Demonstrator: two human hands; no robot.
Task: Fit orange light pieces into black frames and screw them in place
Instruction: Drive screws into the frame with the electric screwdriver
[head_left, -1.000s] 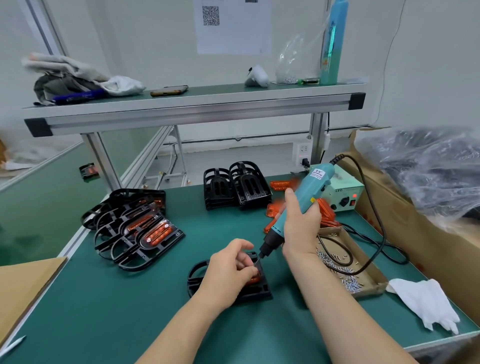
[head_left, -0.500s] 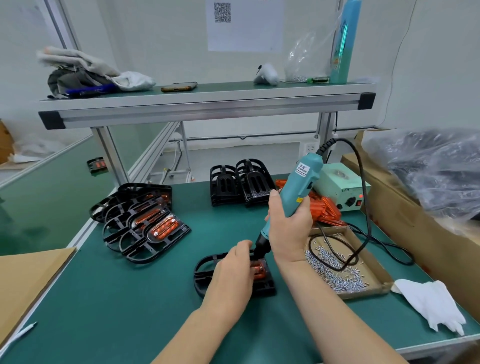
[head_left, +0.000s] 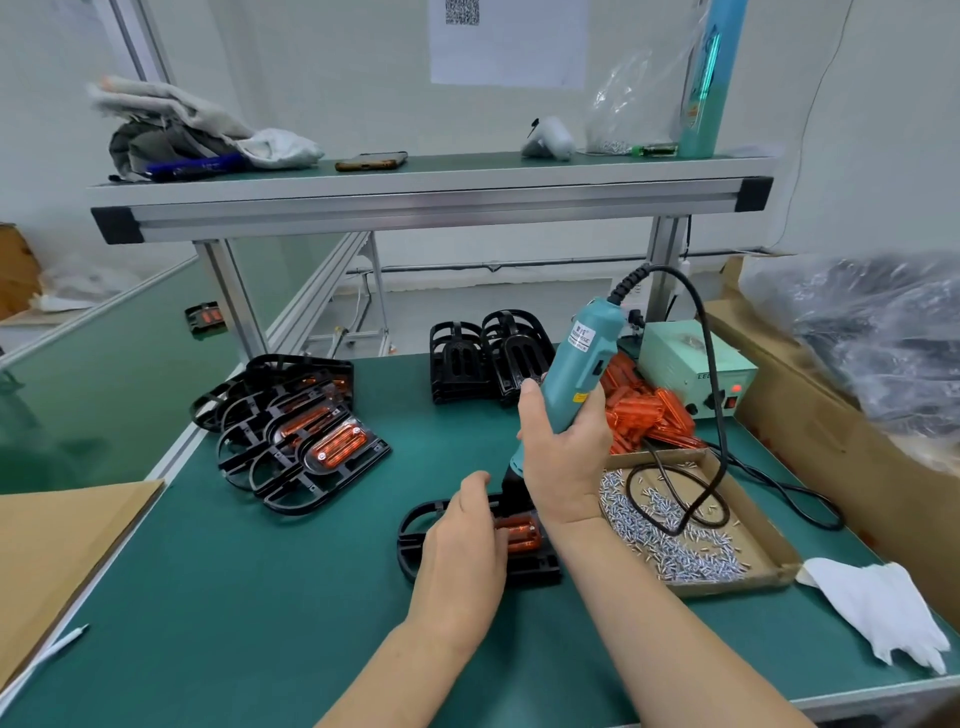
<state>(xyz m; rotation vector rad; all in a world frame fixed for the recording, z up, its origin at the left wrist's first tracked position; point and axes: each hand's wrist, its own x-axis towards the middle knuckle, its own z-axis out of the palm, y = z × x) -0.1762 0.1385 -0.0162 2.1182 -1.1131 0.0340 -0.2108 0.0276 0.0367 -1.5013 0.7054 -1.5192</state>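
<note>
A black frame (head_left: 415, 535) lies flat on the green table in front of me, with an orange light piece (head_left: 522, 535) seated in it. My left hand (head_left: 462, 545) presses down on the frame and covers its middle. My right hand (head_left: 563, 462) grips a teal electric screwdriver (head_left: 584, 364) held nearly upright, its dark tip down on the frame just behind the orange piece. The bit itself is hidden between my hands.
Assembled frames (head_left: 301, 436) are stacked at the left. Empty black frames (head_left: 488, 358) stand behind, with loose orange pieces (head_left: 649, 415) and a power box (head_left: 696, 369) to the right. A cardboard tray of screws (head_left: 675, 540) holds the tool's cord. A white glove (head_left: 883, 608) lies at right.
My right hand swung the screwdriver more upright and set its tip down on the frame. My left hand went from pinching at the frame to lying flat on it.
</note>
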